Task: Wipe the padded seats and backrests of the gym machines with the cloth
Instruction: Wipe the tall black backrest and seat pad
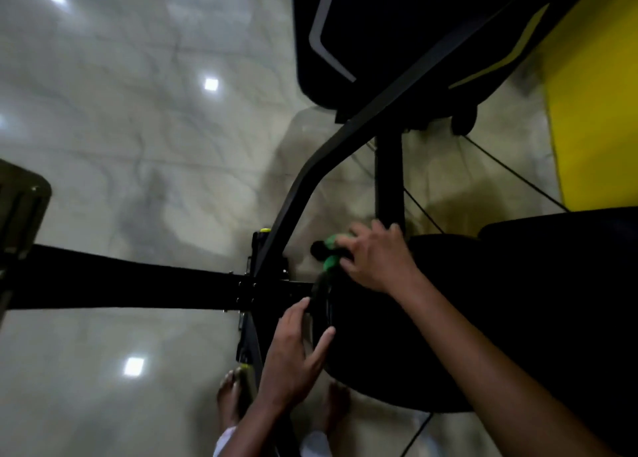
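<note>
— Green cloth (332, 253), that's what's bunched under the right hand (378, 256), up at the front edge of the black padded seat (414, 335). See it?

— I see it. The fingers are curled over the cloth, pinning it against the pad's rim. Some dark part pokes out of the bundle on the left; too blurred for me to say what.

— And the left hand (297, 351)?

— Fingers spread and fairly straight, laid on the near-left edge of the same seat. Nothing in it.

— What's the seat sitting on?

— A black machine frame (138, 277). One thick bar runs off to the left across the floor, and a slanted black tube (310, 177) climbs from the joint by the seat toward the upper right.

— There's another dark pad up there.

— Yes, a big black panel with a grey stripe (345, 31) near the top, well apart from the hands. A yellow mat (593, 94) lies at the right edge.

— Floor's shiny.

— Pale marble tile (121, 128), with ceiling lights reflected as bright squares. The person's bare feet (229, 396) stand right below the seat, one each side of the frame's base.
</note>
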Available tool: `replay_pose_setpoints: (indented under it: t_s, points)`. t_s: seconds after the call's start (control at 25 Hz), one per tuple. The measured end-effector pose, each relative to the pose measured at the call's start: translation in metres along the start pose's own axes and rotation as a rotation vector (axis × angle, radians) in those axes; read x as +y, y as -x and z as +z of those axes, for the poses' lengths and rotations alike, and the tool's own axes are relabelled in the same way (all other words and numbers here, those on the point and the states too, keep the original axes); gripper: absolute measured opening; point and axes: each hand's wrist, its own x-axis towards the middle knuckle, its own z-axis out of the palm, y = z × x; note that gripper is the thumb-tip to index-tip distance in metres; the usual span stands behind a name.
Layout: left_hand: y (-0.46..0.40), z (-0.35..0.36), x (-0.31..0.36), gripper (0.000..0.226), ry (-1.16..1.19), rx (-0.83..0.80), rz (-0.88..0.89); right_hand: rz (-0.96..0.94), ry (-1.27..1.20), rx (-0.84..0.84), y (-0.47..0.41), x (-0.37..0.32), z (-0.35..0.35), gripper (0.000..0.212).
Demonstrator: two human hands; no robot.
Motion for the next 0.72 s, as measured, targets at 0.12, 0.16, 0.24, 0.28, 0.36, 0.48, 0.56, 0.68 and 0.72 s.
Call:
replay_pose_setpoints:
  t_s: [0.12,0.16,0.24,0.28,0.36,0.48,0.56,0.68,0.72]
  points:
    - [-0.006,0.005,0.012,0.078,0.03,0.064,0.009,0.119,-0.01,-0.06,-0.014,0.01,-0.01,0.041]
    - [-0.008,0.007,0.015,0.079,0.027,0.075,0.007,0.053,-0.019,-0.056,-0.012,0.007,-0.009,0.041]
    - [-0.014,0.011,0.019,0.082,-0.003,0.084,0.007,-0.085,-0.079,-0.048,-0.003,0.005,-0.005,0.042]
    - [-0.016,0.011,0.02,0.082,-0.025,0.08,0.015,-0.095,-0.105,-0.028,-0.001,0.01,-0.002,0.043]
    - [-0.022,0.012,0.022,0.082,-0.08,0.066,0.049,0.052,-0.117,-0.005,-0.002,0.035,-0.001,0.043]
    - [-0.034,0.017,0.03,0.076,-0.187,0.066,0.154,0.296,-0.113,-0.039,-0.001,0.054,0.0,0.043]
    - [-0.047,0.026,0.039,0.068,-0.281,0.085,0.222,0.229,-0.146,-0.029,-0.002,0.045,0.005,0.043]
    - [-0.064,0.036,0.053,0.062,-0.436,0.07,0.238,0.251,-0.218,-0.063,-0.004,0.067,0.007,0.046]
    - [-0.066,0.038,0.057,0.061,-0.478,0.05,0.243,0.328,-0.232,-0.091,-0.005,0.085,0.007,0.046]
